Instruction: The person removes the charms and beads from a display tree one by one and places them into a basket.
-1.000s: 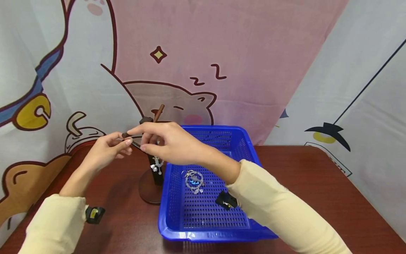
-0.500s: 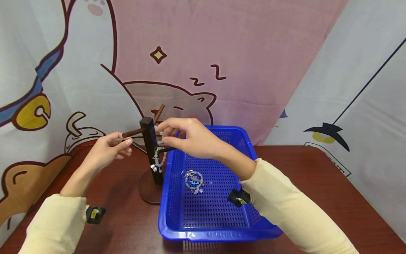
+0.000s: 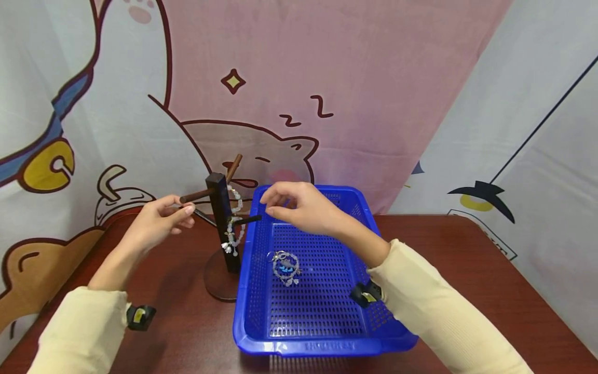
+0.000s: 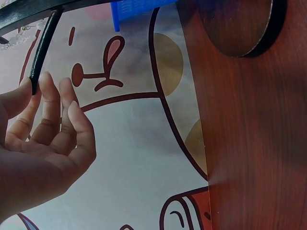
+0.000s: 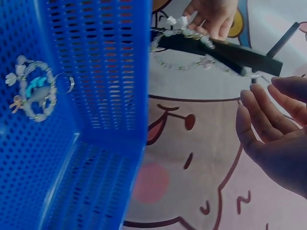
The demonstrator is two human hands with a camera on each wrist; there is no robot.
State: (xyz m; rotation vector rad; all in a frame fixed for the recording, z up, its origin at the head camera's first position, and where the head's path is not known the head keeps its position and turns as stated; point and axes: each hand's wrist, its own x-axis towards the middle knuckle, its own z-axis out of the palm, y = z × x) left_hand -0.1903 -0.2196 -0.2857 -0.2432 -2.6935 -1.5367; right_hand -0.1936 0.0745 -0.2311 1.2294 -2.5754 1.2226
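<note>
My left hand pinches the tip of a dark peg on the wooden bracelet stand, between thumb and index finger. A pale beaded bracelet with white flower charms hangs from the stand's right-hand peg. Another beaded bracelet hangs behind it, near the rear peg. My right hand is over the far left part of the blue basket, fingers loosely bent and holding nothing. Inside the basket lies a beaded bracelet with a blue piece and a ring beside it.
The stand's round base rests on the reddish-brown table, close against the basket's left side. A cartoon-printed cloth hangs behind the table. A brown upper peg sticks out toward my left hand.
My right hand has drawn back from the stand's upper pegs to the right, over the basket, uncovering the rear bracelet. My left hand has stayed on the peg.
</note>
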